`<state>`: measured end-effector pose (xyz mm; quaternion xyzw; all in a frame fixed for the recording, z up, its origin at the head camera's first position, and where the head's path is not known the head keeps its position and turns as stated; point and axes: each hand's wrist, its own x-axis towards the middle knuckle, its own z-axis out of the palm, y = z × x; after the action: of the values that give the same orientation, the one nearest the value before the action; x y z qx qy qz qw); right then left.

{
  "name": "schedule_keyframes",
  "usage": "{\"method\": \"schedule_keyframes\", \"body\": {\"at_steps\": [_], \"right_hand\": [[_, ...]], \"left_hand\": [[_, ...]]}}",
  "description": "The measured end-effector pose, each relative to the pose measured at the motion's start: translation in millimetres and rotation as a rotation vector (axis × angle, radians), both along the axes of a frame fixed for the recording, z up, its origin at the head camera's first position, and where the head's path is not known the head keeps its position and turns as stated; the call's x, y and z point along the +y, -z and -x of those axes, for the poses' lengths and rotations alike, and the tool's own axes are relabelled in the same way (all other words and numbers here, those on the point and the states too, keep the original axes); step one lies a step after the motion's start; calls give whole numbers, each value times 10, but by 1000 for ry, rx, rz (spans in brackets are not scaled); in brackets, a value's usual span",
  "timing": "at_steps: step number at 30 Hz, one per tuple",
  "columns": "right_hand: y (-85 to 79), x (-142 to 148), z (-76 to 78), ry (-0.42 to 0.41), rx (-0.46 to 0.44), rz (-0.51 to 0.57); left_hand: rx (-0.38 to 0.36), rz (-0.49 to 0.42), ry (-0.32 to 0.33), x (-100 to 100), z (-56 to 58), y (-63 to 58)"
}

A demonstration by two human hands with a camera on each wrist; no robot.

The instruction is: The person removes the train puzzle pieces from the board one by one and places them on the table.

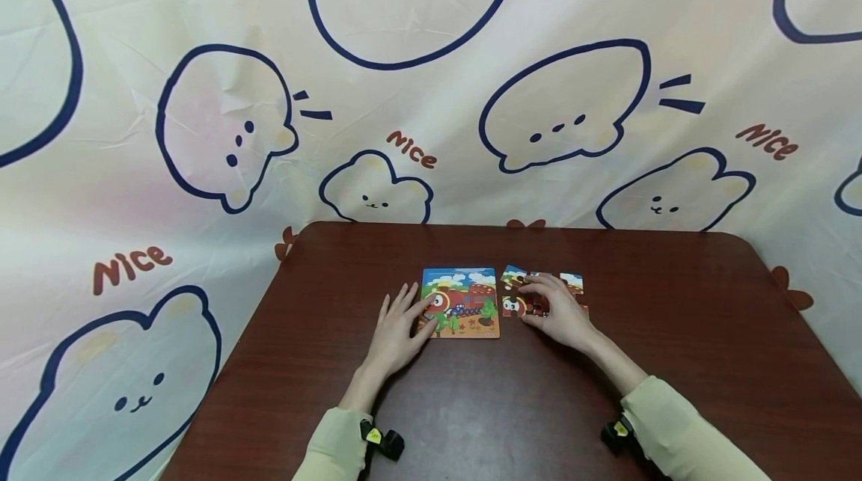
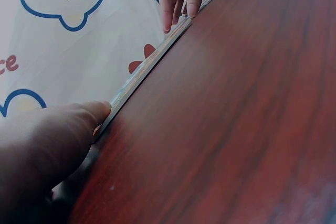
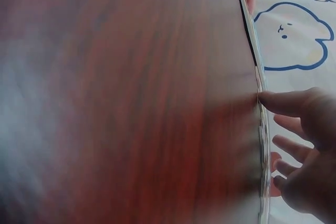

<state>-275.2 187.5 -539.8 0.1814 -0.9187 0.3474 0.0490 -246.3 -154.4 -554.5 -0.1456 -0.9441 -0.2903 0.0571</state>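
Observation:
A square picture puzzle board (image 1: pixel 474 298), with a cartoon scene of a red train, clouds and green plants, lies flat on the table. My left hand (image 1: pixel 396 331) rests on its left side, fingers spread and thumb near the lower left corner. To the board's right lie several loose puzzle pieces (image 1: pixel 514 307), close together. Over them is my right hand (image 1: pixel 560 315), fingertips down on the pieces, which it partly hides. In the right wrist view, the thumb (image 3: pixel 286 102) meets the thin edge of the pieces while the other fingers are loosely bent.
The brown wooden table (image 1: pixel 485 406) reaches back to a pale cloth backdrop (image 1: pixel 458 114) printed with cartoon bears. Each wrist carries a small black camera, the left camera (image 1: pixel 382 439) and the right camera (image 1: pixel 616 434), close to the tabletop.

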Motion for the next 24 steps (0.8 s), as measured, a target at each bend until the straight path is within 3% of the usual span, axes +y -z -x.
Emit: {"method": "schedule_keyframes", "body": {"at_steps": [5,14,19,24], "right_hand": [[5,-103,-65,-11,43,25],[-76,-390,-228,-93,66,-47],[-49,-490,-246,-159,82,-122],[-37,-548,-235,-161,72,-141]], "left_hand": [[3,2,0,3,-5,-5],[3,4,2,8,-8,-9],[1,1,-1,6,-7,-14],[-2,5,4,2,-11,-19]]}}
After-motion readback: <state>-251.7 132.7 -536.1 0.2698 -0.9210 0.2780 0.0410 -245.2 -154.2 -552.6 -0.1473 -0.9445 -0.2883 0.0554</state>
